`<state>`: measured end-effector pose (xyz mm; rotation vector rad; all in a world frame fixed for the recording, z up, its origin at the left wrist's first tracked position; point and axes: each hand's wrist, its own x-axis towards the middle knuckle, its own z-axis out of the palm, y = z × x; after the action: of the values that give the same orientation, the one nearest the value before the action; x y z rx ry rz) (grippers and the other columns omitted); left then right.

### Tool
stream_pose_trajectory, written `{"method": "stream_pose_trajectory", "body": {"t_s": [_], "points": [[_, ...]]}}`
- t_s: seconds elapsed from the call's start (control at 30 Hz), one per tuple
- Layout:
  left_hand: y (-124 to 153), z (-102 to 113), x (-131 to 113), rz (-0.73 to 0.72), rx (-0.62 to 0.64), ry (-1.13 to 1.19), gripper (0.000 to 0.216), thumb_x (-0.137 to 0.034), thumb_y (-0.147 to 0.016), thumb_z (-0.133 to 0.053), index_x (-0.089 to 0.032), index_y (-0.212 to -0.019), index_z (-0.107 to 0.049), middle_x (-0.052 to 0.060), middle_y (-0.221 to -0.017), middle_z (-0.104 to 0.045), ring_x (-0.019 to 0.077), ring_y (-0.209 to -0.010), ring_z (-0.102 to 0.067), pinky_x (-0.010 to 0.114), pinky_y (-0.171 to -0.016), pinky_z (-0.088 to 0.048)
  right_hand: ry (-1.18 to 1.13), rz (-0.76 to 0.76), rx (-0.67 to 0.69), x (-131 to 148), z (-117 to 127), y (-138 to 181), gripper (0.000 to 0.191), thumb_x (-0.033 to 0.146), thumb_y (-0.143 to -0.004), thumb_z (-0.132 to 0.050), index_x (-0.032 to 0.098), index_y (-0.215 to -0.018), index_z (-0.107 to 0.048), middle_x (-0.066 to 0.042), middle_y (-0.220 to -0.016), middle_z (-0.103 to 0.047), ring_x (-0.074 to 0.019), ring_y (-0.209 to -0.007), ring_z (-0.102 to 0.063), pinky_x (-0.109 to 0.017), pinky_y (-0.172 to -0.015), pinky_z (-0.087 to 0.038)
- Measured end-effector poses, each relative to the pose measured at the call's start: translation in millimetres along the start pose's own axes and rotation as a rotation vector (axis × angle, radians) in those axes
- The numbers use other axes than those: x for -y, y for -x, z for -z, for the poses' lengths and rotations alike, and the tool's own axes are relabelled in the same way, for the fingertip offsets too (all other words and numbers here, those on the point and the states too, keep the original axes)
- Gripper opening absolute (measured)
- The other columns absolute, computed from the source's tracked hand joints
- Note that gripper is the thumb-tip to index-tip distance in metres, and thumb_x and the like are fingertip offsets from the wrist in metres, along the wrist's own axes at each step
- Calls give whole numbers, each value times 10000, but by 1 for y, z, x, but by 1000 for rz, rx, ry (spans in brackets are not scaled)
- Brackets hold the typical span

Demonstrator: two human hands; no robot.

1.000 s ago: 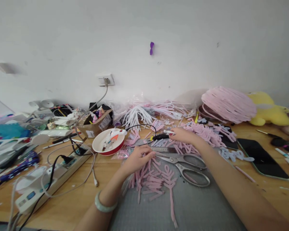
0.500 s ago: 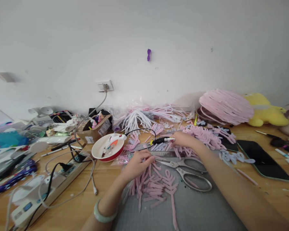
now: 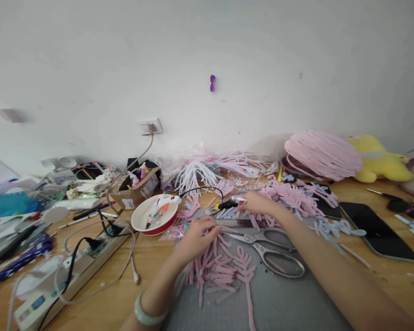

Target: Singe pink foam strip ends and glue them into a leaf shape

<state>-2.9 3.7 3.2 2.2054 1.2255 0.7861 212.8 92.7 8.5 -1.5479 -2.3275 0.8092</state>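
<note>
My left hand (image 3: 200,234) is low over a heap of short pink fuzzy stems (image 3: 221,275), its fingers bent in and thumb pressed close. Whatever it may hold is hidden. Close to its fingertips lie the blades of large metal scissors (image 3: 258,241). Farther back, my right hand (image 3: 257,202) reaches over more pink and pale stem pieces, beside a black and yellow tool (image 3: 227,203) with a white end. Its fingertips are hard to make out. A pink leaf-shaped piece (image 3: 244,266) with a long stalk lies on the grey mat (image 3: 283,299).
Left of the mat stand a red and white bowl (image 3: 155,230) with a white glue gun (image 3: 163,201), a cardboard box (image 3: 136,188) and a power strip (image 3: 72,271) with trailing cables. On the right are a dark phone (image 3: 379,231), a pink coil (image 3: 322,154) and a yellow plush toy (image 3: 381,158).
My right hand has shifted slightly left, closer to the black and yellow tool. My left hand stays over the pink heap. The view has tilted a little.
</note>
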Motion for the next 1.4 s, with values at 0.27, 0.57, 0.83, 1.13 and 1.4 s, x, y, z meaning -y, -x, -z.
{"method": "stream_pose_trajectory", "body": {"t_s": [0.27, 0.57, 0.83, 1.13, 1.4], "points": [[1, -5, -1, 125, -98, 114, 208, -315, -791, -495, -181, -881, -627, 51, -895, -650, 190, -866, -564, 293, -805, -410, -406, 308, 137, 31, -11, 12, 192, 322, -680, -607, 134, -674, -644, -2, -617, -622, -136, -606, -554, -217, -582, -396], [-3, -5, 0, 305, -94, 389, 246, -373, -730, -523, -153, -639, -582, -22, -597, -535, 135, -607, -476, 235, -600, -359, -896, 131, 60, 42, -34, 11, 367, 527, -693, -572, 170, -776, -555, 79, -497, -420, -43, -390, -300, -171, -393, -235], [-4, 1, -1, 387, -275, 602, 280, -396, -687, -547, -165, -539, -493, -40, -529, -454, 117, -559, -416, 222, -577, -332, -1425, -90, 325, 41, -56, 8, 515, 641, -769, -302, 166, -685, -481, 73, -452, -338, -38, -342, -207, -165, -335, -107], [-4, -8, 11, 329, -213, 539, 247, -381, -686, -560, -156, -586, -541, -37, -559, -466, 121, -564, -408, 226, -569, -300, -1420, -227, 440, 36, -64, 8, 581, 698, -742, -181, 192, -471, -272, 84, -348, -186, -35, -304, -96, -147, -290, -49], [-4, -12, 10, 332, -197, 522, 218, -359, -682, -559, -159, -596, -553, -40, -560, -468, 128, -571, -420, 228, -573, -303, -1332, -271, 333, 42, -67, 10, 539, 559, -794, -131, 192, -430, -282, 82, -331, -164, -34, -278, -86, -145, -283, -45]]}}
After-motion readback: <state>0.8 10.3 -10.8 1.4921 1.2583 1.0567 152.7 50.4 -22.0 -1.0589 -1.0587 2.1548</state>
